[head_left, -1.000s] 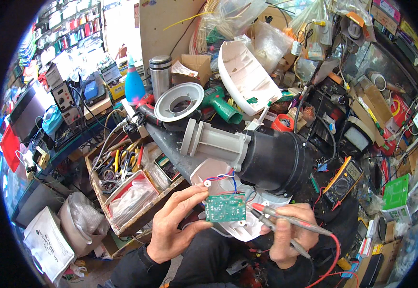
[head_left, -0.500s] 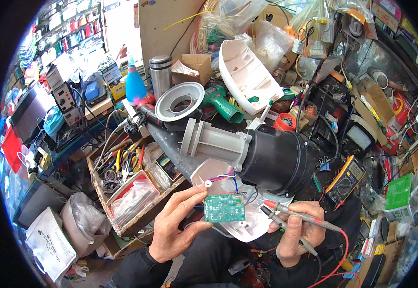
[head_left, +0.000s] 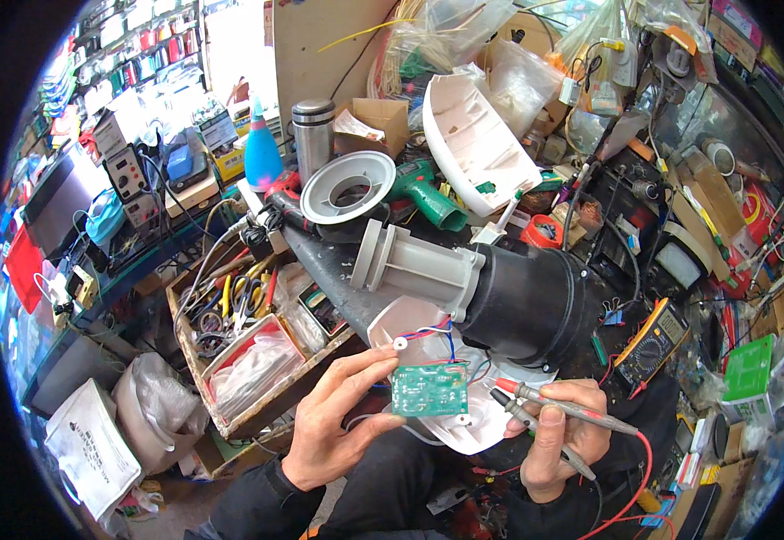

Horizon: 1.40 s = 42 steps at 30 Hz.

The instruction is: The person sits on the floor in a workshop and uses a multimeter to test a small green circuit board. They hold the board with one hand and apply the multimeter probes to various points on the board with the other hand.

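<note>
In the head view, the left hand (head_left: 333,423) keeps a narrow grip, thumb and fingers pinched on the left edge of a green rectangular circuit board (head_left: 430,390), above a curved white plastic shell (head_left: 473,436). The right hand (head_left: 567,432) has its grip closed around a slim red test probe (head_left: 522,393) and a slim black test probe (head_left: 516,412). Their tips have drawn back from the board's right edge — now apart, so I judge no measuring contact at present. A worn wooden box (head_left: 288,389) contains coloured-handled pliers and scissors (head_left: 246,299) — also a red tray (head_left: 234,351) with pale plastic bags (head_left: 261,367).
</note>
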### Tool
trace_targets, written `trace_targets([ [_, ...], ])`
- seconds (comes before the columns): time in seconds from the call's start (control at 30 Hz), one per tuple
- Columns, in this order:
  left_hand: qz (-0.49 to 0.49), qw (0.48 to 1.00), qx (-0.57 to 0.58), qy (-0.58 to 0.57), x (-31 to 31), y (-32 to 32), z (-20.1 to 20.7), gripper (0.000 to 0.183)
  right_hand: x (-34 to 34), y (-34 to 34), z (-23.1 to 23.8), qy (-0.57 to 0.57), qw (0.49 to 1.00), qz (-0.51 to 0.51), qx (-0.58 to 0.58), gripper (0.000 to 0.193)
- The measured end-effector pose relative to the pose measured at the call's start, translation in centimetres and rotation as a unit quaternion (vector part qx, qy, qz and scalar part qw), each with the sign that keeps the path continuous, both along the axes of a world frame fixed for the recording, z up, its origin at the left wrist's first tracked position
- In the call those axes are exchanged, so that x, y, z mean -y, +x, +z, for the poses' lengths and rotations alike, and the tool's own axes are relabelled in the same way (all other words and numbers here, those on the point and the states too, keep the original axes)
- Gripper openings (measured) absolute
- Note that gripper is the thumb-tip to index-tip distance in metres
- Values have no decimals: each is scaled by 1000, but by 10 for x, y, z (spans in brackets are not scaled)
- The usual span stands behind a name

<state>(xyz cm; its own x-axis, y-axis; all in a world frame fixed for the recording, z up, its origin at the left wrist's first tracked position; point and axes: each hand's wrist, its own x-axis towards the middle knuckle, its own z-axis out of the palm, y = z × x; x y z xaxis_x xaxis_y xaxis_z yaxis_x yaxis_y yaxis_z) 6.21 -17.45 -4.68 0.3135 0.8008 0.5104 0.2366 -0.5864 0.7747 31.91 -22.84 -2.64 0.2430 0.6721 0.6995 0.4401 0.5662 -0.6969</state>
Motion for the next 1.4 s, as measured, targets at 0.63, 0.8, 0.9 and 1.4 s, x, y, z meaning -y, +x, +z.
trace_targets([
  [0.63,-7,1000,-2,8,0,-1,5,65,4,-4,-1,-16,1000,26,-3,28],
  [0.8,-5,1000,-2,6,1,-1,6,66,4,-5,-1,-14,1000,17,1,28],
  [0.9,-4,1000,-6,11,0,-1,5,66,5,-4,-1,-18,1000,20,16,27],
  [1.4,0,1000,-13,21,-1,-3,2,67,4,-3,-3,-16,999,28,32,26],
])
